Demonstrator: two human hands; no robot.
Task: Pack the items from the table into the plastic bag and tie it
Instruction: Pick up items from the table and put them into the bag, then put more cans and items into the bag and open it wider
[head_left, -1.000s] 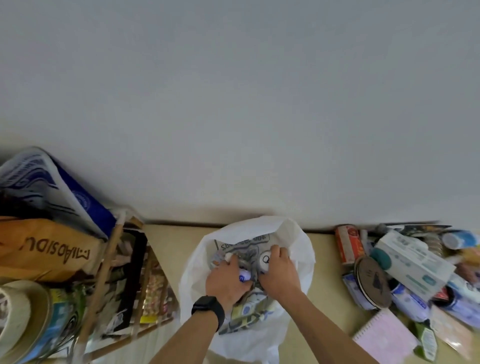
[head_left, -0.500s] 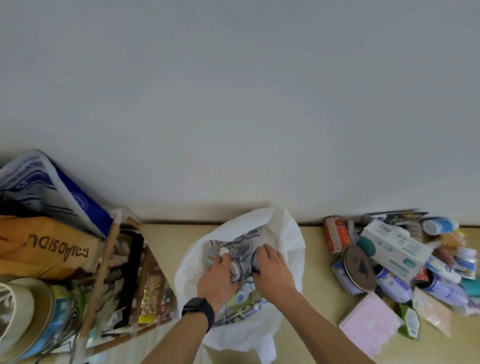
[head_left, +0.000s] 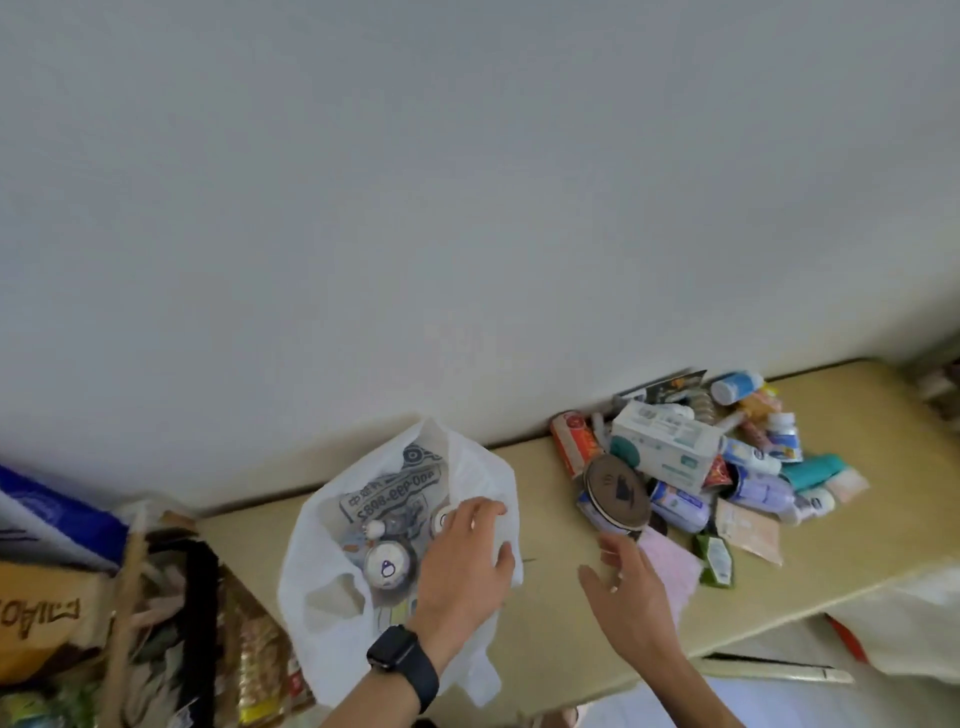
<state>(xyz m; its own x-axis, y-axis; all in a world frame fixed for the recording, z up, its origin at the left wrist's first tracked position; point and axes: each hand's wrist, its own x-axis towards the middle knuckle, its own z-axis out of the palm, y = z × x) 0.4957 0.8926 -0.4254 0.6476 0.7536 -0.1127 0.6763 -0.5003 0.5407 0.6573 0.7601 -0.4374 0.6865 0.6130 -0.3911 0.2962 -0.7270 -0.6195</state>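
Packing looks partly done: a few items (head_left: 387, 566) sit in the plastic bag (head_left: 317, 551) at 9 o'clock on the table (head_left: 550, 629), its rim held by the left grip (head_left: 467, 561), while the right grip (head_left: 626, 579), open-fingered and empty, hovers beside the unpacked pile (head_left: 665, 447) at 2 o'clock; tying awaits.

Bare forearms, no sleeves, black smartwatch (head_left: 403, 659) with black band on left wrist

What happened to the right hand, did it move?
Yes. The right hand left the plastic bag and went right along the table, toward the pink notebook.
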